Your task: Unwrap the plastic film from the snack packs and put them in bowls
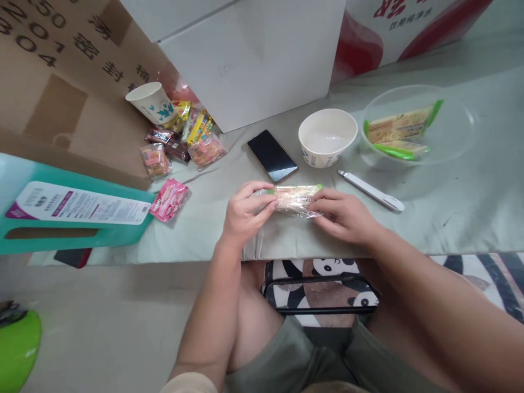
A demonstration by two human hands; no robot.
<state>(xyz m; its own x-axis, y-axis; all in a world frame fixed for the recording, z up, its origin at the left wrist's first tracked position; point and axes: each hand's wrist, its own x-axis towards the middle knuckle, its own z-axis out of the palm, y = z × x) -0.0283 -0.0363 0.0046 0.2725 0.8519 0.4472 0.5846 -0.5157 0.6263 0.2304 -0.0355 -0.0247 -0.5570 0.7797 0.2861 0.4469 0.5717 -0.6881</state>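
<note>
Between my hands is a clear-wrapped snack pack (295, 197) with green ends and pale biscuit-like contents, just above the table's front part. My left hand (248, 212) pinches its left end between thumb and fingers. At the right end, my right hand (341, 214) grips the crinkled wrapper. Beyond them stand a white paper bowl (327, 136) and a clear plastic bowl (454, 128), which holds two similar packs (399, 124) with green ends. A white-handled utility knife (370, 190) lies to the right of my hands. A dark phone (272, 155) rests behind my left hand.
A tipped paper cup (149, 103) and several wrapped snacks (204, 150) lie at the left, with a pink packet (169, 200) nearer. A teal jug (77, 204) stands at the left edge. Cardboard (61, 93), white (262, 60) and red-white (401, 33) boxes line the back.
</note>
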